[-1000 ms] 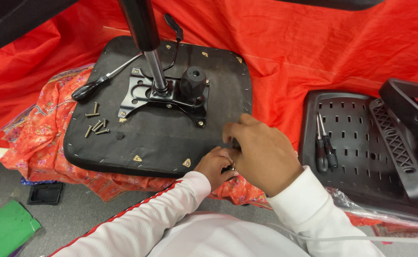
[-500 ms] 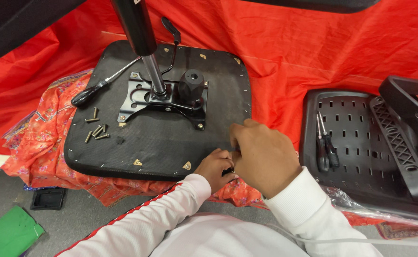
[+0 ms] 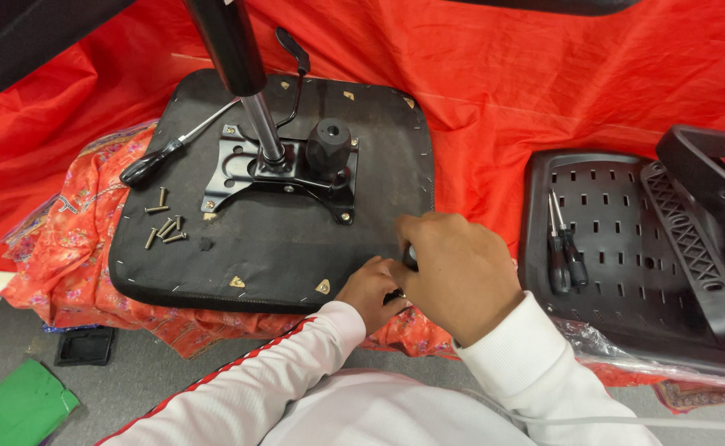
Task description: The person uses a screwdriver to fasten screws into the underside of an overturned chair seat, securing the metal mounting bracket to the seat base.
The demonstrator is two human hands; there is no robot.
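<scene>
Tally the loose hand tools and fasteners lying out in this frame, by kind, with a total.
Screwdrivers on the upturned seat base: 1
Screwdrivers on the black perforated chair back: 2
Loose screws on the seat base: about 6, some overlapping
Total: about 9

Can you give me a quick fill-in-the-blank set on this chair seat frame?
1. The loose screws lie on the upturned seat base, below the black-handled ____.
2. Both hands, left hand and right hand, work at the seat's ____ corner nearest the person.
3. Two screwdrivers rest on the perforated black ____ panel at right.
4. The cloth under everything is ____.

Missing words: screwdriver; right; plastic; red
</scene>
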